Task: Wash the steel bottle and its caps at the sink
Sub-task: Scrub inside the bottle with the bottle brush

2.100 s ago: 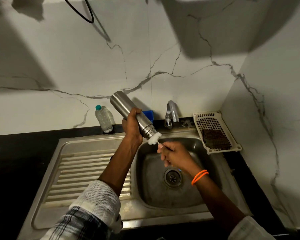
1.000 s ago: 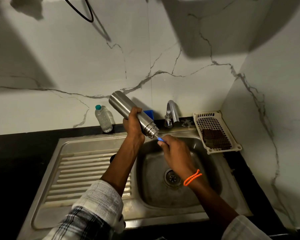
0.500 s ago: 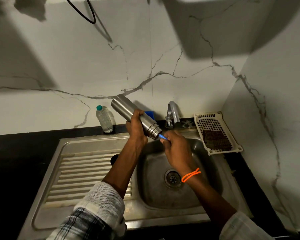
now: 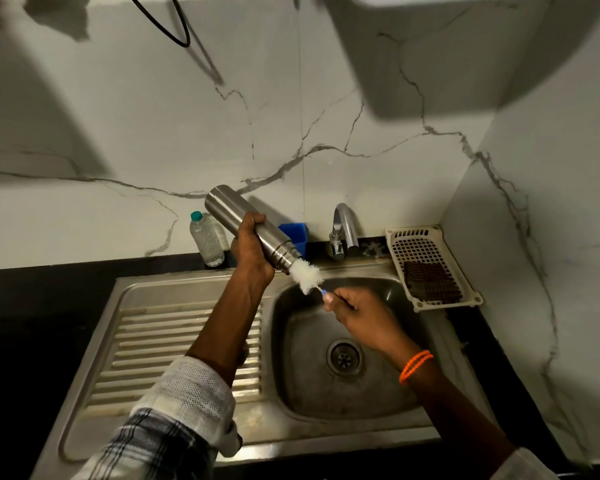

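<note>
My left hand (image 4: 248, 249) grips the steel bottle (image 4: 229, 211) around its middle, holding it tilted above the sink with its open mouth pointing down and right. A white bristle bottle brush (image 4: 306, 277) sticks out of the mouth, most of its head outside. My right hand (image 4: 355, 311) pinches the brush's thin handle just below the bristles, over the sink basin (image 4: 303, 375). No cap is in sight.
The tap (image 4: 343, 225) stands behind the basin. A clear plastic water bottle (image 4: 207, 242) and a blue container (image 4: 297, 233) sit at the back wall. A white perforated tray (image 4: 400, 237) holding a dark scrubber (image 4: 430, 282) is at the right. The ribbed drainboard (image 4: 146, 344) lies on the left.
My right hand has pulled down and right, drawing the white brush head out of the bottle's mouth, where only the blue handle showed before. My left hand keeps the bottle tilted in place.
</note>
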